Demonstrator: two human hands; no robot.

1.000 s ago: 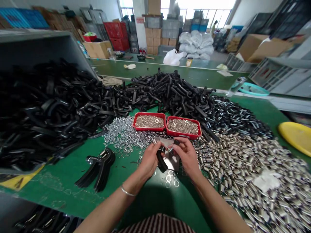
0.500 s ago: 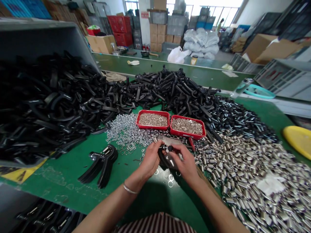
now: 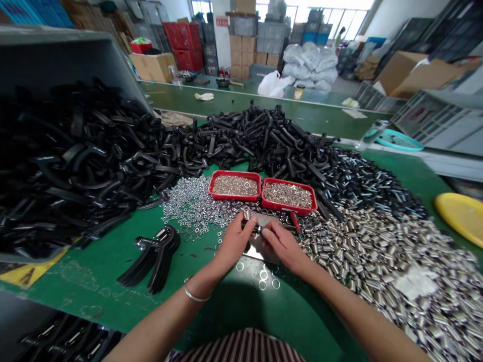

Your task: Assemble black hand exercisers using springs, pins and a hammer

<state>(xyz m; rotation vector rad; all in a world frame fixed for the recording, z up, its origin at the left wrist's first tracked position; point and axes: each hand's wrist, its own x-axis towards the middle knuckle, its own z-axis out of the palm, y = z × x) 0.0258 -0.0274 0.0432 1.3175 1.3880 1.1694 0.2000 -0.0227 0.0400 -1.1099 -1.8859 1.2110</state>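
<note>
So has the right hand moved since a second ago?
Yes. The right hand has dropped from its raised spot and come lower over the metal plate, closer to the left hand, judged against the red trays.

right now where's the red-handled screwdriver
In the head view, the red-handled screwdriver lies just right of the right hand, below the right red plastic tray.

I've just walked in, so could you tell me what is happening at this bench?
A person works at a green table. The left hand pinches a small metal spring, and the right hand meets it over a metal plate. Around them lie loose washers, two red trays, black plastic handles and silver springs.
</note>
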